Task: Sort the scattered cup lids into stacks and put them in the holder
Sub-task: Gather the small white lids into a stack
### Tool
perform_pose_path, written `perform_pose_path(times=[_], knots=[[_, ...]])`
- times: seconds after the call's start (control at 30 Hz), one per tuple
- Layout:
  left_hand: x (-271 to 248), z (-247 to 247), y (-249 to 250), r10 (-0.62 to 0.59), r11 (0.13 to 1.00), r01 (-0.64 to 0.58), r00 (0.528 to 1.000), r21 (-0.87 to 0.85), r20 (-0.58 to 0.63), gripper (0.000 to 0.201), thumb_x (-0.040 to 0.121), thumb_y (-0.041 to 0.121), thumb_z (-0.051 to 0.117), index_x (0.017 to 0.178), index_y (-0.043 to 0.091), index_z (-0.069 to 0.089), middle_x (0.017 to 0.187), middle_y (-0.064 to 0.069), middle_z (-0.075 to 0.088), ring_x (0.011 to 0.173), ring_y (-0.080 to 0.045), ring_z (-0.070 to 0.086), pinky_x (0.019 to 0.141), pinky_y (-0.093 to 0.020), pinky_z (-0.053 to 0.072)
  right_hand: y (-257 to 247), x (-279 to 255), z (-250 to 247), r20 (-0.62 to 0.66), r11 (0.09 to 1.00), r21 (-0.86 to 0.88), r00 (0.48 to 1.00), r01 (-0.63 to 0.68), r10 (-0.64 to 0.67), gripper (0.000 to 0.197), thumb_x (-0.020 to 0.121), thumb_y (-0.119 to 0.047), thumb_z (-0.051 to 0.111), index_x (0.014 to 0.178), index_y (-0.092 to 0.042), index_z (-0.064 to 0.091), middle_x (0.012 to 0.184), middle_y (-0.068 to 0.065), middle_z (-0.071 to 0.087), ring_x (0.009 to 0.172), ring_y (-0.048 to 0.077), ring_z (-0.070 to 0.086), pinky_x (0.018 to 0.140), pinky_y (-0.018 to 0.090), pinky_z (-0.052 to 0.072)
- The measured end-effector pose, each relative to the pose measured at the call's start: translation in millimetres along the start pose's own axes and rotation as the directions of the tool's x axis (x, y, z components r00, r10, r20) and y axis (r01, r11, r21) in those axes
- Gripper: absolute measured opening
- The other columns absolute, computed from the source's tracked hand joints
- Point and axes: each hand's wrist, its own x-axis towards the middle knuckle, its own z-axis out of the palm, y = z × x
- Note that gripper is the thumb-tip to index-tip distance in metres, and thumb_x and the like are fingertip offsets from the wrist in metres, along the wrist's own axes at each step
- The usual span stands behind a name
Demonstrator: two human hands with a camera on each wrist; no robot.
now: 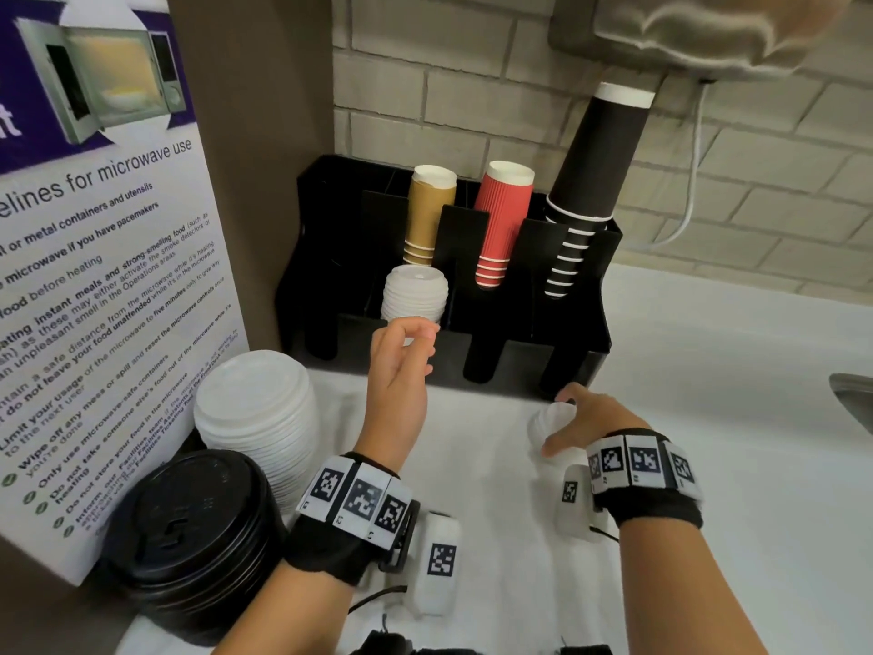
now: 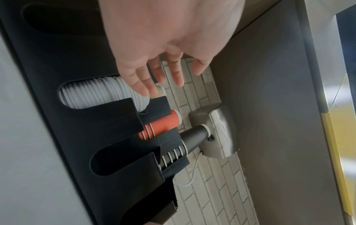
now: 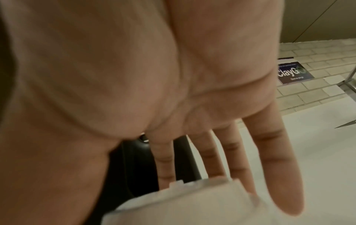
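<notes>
The black holder point(image 1: 519, 366) stands against the brick wall, and one front slot holds a stack of white lids point(image 1: 415, 295). My left hand point(image 1: 418, 340) hovers just in front of that stack, fingers loosely curled and empty. The left wrist view shows the same relaxed hand point(image 2: 169, 79) by the slotted lids point(image 2: 100, 92) in the holder point(image 2: 96, 129). On the counter near the holder's right corner, my right hand point(image 1: 562, 420) holds a small stack of white lids point(image 1: 548, 425) between thumb and fingers. The right wrist view shows these lids point(image 3: 183, 202) below the fingers point(image 3: 273, 159).
A tall stack of larger white lids point(image 1: 257, 418) and a stack of black lids point(image 1: 189, 531) stand at the front left beside a microwave notice board point(image 1: 94, 276). Tan point(image 1: 427, 215), red point(image 1: 503, 224) and black cups point(image 1: 590, 182) fill the holder's rear slots. A sink edge point(image 1: 855, 399) lies right.
</notes>
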Motion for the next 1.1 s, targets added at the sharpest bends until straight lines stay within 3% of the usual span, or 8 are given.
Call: perform_pose_path(times=[0.1,0.2,0.3,0.4,0.5,0.63,0.8,1.1], knots=[[0,0,1,-0.01,1.0,0.01,1.0,0.007,0.003,0.02,0.1,0.016,0.048,0.091,0.029,0.059,0.107,0.005,0.049,0.097,-0.012,0.056,0.088,-0.027,0.048,0,-1,3,-0.03,1.0,0.026,0.999,0.011,-0.011,0.064,0.066,-0.029,0.078,0.12,-0.025,0.043,0.086,-0.005,0.051,0.083,0.022,0.056,0.068,0.032,0.044],[0,0,0,-0.007,1.0,0.007,1.0,0.006,0.013,0.021,0.098,0.012,0.051,0.09,0.03,0.06,0.109,0.003,0.049,0.1,-0.016,0.056,0.091,-0.03,0.048,2,-7,-4,-0.061,0.997,0.078,0.998,0.012,-0.008,0.056,0.069,-0.031,0.075,0.113,-0.027,0.041,0.085,-0.004,0.052,0.077,0.017,0.056,0.063,0.029,0.043],[1,0,-2,0.011,0.999,-0.014,0.997,0.047,0.073,0.022,0.094,0.01,0.058,0.094,0.032,0.06,0.115,0.001,0.054,0.096,-0.004,0.057,0.088,-0.024,0.047,0,-18,-22,-0.097,0.974,0.179,0.988,0.138,-0.122,0.052,0.069,-0.031,0.076,0.11,-0.03,0.043,0.091,-0.002,0.055,0.078,0.013,0.056,0.063,0.028,0.042],[0,2,-4,-0.05,0.992,0.013,0.952,0.122,0.303,0.044,0.083,0.019,0.075,0.111,0.046,0.054,0.126,0.015,0.052,0.111,-0.003,0.056,0.087,-0.017,0.048,-17,-37,-38,-0.098,0.822,0.414,0.917,0.39,-0.386,0.051,0.069,-0.028,0.079,0.107,-0.042,0.049,0.095,0.002,0.061,0.081,0.017,0.062,0.074,0.031,0.05],[-6,5,-4,-0.09,0.995,0.058,0.861,0.079,0.501,0.083,0.066,0.036,0.082,0.131,0.058,0.037,0.146,0.019,0.041,0.128,-0.002,0.049,0.099,-0.023,0.048,-43,-56,-41,-0.091,0.626,0.57,0.798,0.532,-0.595,0.058,0.065,-0.026,0.076,0.113,-0.046,0.051,0.096,0.001,0.066,0.083,0.014,0.066,0.078,0.029,0.054],[-5,4,-3,-0.014,0.998,0.038,0.889,-0.043,0.457,0.09,0.07,0.019,0.085,0.139,0.049,0.036,0.146,0.009,0.046,0.123,-0.012,0.057,0.094,-0.032,0.054,-59,-63,-37,-0.116,0.489,0.661,0.721,0.569,-0.683,0.062,0.067,-0.017,0.079,0.121,-0.036,0.053,0.111,0.011,0.066,0.1,0.025,0.068,0.087,0.041,0.056],[-5,0,-2,0.025,0.995,0.014,0.916,-0.095,0.4,0.081,0.065,0.014,0.086,0.13,0.041,0.045,0.137,0.007,0.053,0.118,-0.014,0.06,0.089,-0.033,0.056,-59,-61,-36,-0.188,0.432,0.69,0.72,0.58,-0.668,0.065,0.061,-0.031,0.085,0.12,-0.031,0.058,0.114,0.003,0.067,0.104,0.02,0.066,0.087,0.039,0.055],[-4,-1,0,0.0,0.996,0.036,0.91,-0.079,0.415,0.083,0.059,0.024,0.085,0.13,0.044,0.046,0.138,0.013,0.051,0.119,-0.01,0.059,0.087,-0.027,0.055,-58,-58,-33,-0.207,0.406,0.705,0.716,0.582,-0.667,0.064,0.062,-0.024,0.085,0.121,-0.025,0.06,0.112,0.006,0.068,0.099,0.025,0.069,0.086,0.039,0.056]])
